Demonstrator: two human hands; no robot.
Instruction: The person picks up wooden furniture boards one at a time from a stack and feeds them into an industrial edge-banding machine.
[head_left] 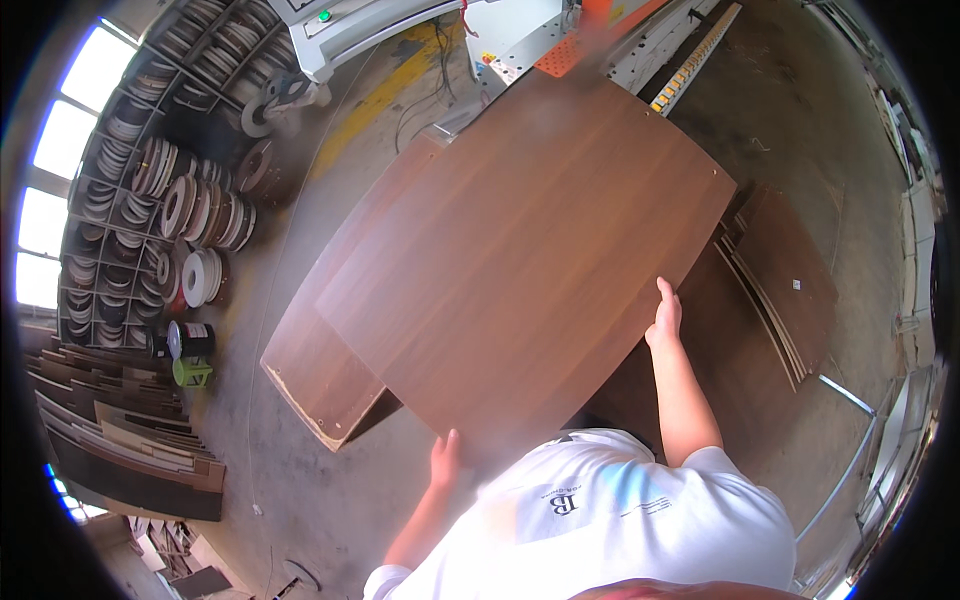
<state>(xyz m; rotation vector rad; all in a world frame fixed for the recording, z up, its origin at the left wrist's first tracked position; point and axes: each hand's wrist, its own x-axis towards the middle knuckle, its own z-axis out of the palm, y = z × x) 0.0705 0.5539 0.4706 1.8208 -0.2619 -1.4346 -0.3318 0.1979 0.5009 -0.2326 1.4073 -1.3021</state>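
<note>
Wall racks of coiled edge-banding rolls [170, 190] are blurred at far left. The left hand [445, 458] is clamped on the near edge of the large dark-brown wood-grain laminate panel [530, 260], held over a stack of similar brown panels [325, 375]. The right hand [665, 318] is clamped on its right edge. The grey machine [350, 25] is cut off above.

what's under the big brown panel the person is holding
Under the wood panel a stack of similar brown boards shows at its left edge; the rest of the stack is covered.
</note>
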